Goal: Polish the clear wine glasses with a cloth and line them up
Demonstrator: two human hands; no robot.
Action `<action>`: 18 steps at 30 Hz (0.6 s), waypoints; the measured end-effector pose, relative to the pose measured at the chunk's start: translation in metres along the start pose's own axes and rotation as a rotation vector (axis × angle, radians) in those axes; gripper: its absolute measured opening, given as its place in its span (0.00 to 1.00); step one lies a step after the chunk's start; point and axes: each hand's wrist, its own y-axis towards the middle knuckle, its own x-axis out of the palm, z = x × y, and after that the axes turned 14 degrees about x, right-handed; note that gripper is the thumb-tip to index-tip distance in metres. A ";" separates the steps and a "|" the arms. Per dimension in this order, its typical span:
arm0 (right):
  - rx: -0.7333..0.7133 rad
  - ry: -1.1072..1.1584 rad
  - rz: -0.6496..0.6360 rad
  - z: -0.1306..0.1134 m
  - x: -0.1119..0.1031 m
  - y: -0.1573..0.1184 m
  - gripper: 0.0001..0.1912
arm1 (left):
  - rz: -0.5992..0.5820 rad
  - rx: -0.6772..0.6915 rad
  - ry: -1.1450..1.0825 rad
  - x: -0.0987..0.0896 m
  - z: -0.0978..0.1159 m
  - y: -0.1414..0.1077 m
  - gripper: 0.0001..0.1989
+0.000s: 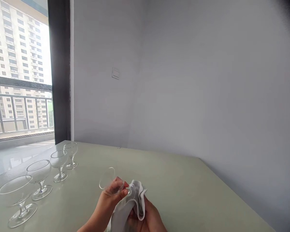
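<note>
My left hand (114,190) is closed around the stem end of a clear stemmed glass (106,178). The glass is tipped on its side, its bowl pointing left and its foot to the right. A white cloth (125,211) is bunched in my right hand (147,217), which holds it against the foot of the glass. Folds of the cloth hide part of the right fingers, and one end hangs down toward the bottom edge of the view.
Several more stemmed glasses (40,180) stand upright in a row along the table's left side. The pale green table (183,187) meets a grey wall (183,80) at the back. A dark-framed window (60,80) is at the left.
</note>
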 end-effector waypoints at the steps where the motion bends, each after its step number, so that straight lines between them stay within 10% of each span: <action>1: -0.005 0.026 -0.015 -0.003 0.002 -0.002 0.24 | -0.018 0.041 0.093 0.002 -0.004 -0.001 0.10; 6: -0.248 -0.372 0.107 -0.003 0.001 -0.002 0.19 | 0.008 0.173 0.363 0.015 -0.021 -0.011 0.07; 18: -0.263 -0.998 0.256 -0.042 0.007 -0.033 0.10 | 0.094 0.410 0.624 -0.009 -0.017 0.001 0.04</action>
